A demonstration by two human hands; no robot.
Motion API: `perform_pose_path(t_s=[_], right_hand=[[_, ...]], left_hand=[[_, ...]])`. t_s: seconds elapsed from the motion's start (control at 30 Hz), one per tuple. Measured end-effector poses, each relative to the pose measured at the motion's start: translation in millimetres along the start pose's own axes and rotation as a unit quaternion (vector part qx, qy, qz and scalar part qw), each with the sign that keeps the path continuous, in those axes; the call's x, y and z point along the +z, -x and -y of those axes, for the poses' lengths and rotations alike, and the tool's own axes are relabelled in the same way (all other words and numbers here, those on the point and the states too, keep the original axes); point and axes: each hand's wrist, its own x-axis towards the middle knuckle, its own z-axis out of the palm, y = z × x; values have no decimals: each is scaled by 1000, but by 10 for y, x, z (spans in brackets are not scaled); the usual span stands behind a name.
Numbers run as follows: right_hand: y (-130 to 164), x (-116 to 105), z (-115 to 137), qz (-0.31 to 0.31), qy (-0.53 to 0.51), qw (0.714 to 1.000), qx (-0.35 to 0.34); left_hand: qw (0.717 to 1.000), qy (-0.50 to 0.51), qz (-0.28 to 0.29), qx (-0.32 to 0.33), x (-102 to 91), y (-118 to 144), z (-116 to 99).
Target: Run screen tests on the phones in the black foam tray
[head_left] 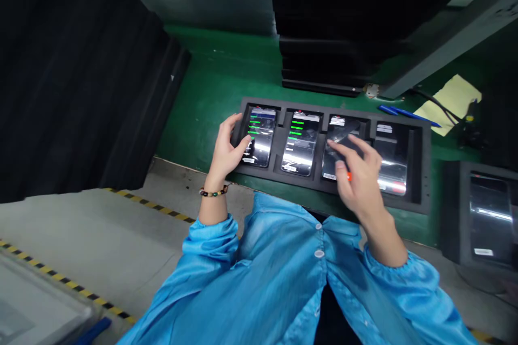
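Four-slot black foam tray (279, 167) lies on the green table, a smartphone in each slot. My left hand (225, 151) rests at the tray's left end, fingers along its edge and thumb over the lit screen of the first phone (261, 140). The second phone (300, 145) shows similar green and white lines of text. My right hand (360, 175) hovers with fingers spread over the third phone (335, 132); whether a fingertip touches the glass I cannot tell. Partly behind that hand lies the fourth phone (392, 151), its screen mostly dark. A small orange patch (349, 177) shows beside my right thumb.
Another black tray (455, 210) with a phone (490, 215) stands at the right. Blue pens (408, 114), a yellow paper (453, 99) and cables lie at the back right. Black curtains (81, 75) hang left and behind; a grey post (449, 32) slants in from the right.
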Motion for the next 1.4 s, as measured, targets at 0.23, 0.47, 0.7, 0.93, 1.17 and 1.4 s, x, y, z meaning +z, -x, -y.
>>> perform_pose_path(t_s=[0.23, 0.47, 0.7, 0.93, 1.17, 1.4], right_hand=[[339, -372, -586, -151, 13, 977, 151], [331, -459, -977, -141, 31, 966, 215], [224, -451, -1015, -146, -4, 965, 216], [157, -485, -1021, -146, -29, 956, 253], [178, -504, -964, -160, -32, 947, 276], [204, -525, -1000, -176, -25, 946, 272]], left_hand=[[999, 9, 25, 22, -56, -23, 25], [991, -125, 22, 28, 203, -227, -394], [985, -168, 30, 0, 415, -492, -589], [986, -167, 16, 9, 419, -543, -560], [987, -159, 6, 29, 440, -505, -556], [989, -147, -10, 33, 429, -517, -500]])
